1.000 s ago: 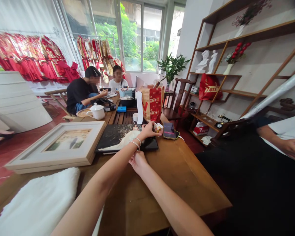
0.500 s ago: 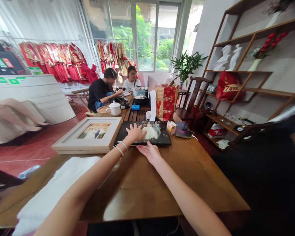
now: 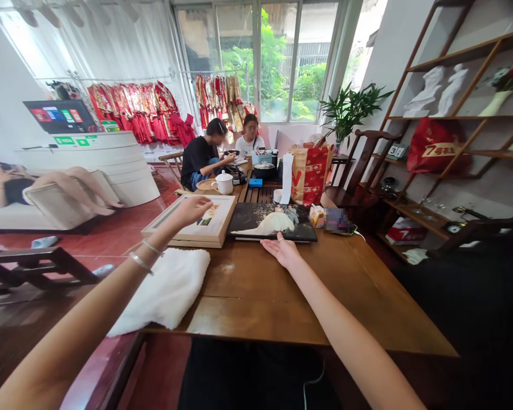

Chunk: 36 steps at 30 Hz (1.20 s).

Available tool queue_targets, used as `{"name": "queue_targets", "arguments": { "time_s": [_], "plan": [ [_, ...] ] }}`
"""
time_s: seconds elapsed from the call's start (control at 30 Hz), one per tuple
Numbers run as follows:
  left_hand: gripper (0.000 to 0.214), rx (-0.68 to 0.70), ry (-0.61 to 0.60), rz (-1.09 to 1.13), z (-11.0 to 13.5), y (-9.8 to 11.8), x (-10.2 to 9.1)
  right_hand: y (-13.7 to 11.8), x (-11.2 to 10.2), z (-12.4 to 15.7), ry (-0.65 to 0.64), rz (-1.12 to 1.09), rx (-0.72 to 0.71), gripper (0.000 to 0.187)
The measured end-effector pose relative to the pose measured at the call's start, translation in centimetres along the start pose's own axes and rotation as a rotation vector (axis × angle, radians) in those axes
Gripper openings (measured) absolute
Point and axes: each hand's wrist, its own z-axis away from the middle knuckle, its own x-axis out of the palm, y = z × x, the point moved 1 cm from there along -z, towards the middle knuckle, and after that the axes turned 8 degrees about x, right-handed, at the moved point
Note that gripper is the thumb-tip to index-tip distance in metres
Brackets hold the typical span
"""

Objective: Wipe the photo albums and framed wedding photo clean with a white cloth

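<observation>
My left hand point(image 3: 191, 209) hovers over the near left corner of a framed photo in a pale wooden frame point(image 3: 221, 226), its fingers loosely spread and holding nothing. My right hand point(image 3: 283, 251) lies palm up on the wooden table point(image 3: 282, 302), fingers stretched out, touching the near edge of a dark photo panel point(image 3: 250, 219) showing a white dress. A folded white towel point(image 3: 165, 289) lies on the table's left edge, below my left forearm.
A small box point(image 3: 316, 216) and a phone point(image 3: 339, 221) sit right of the dark panel. Behind stand a red paper bag point(image 3: 310, 173) and a white teapot point(image 3: 224, 183). Two people sit at the far end. Wooden shelves line the right wall.
My left hand left the small box, crossed the dark panel and now hovers over the pale frame. My right hand slid forward to the panel's near edge. The view swung left.
</observation>
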Motion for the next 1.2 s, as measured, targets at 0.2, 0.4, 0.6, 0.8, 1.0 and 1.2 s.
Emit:
{"name": "queue_targets", "arguments": {
  "time_s": [0.2,0.4,0.6,0.8,1.0,1.2],
  "plan": [
    [0.023,-0.297,0.03,-0.199,4.3,-6.8,-3.0,0.0,-0.2,0.3,0.005,0.043,0.007,0.037],
    [0.032,-0.495,0.032,-0.208,7.0,-11.4,-3.0,-0.4,-0.2,0.3,0.011,0.119,0.014,0.045],
    [0.036,-0.527,-0.012,-0.112,6.7,-13.6,-2.5,-0.3,-0.3,0.3,0.004,0.186,0.025,0.048],
    [0.021,-0.505,-0.008,-0.04,5.4,-13.8,-3.1,-0.2,-0.6,0.6,-0.047,0.278,0.074,0.048],
    [0.03,-0.488,0.022,0.064,4.9,-13.0,-3.6,0.0,-0.1,1.4,-0.06,0.344,0.083,0.046],
    [0.032,-0.588,0.039,0.283,4.4,-13.4,-4.3,0.1,0.4,1.9,-0.087,0.371,0.101,0.045]
  ]
}}
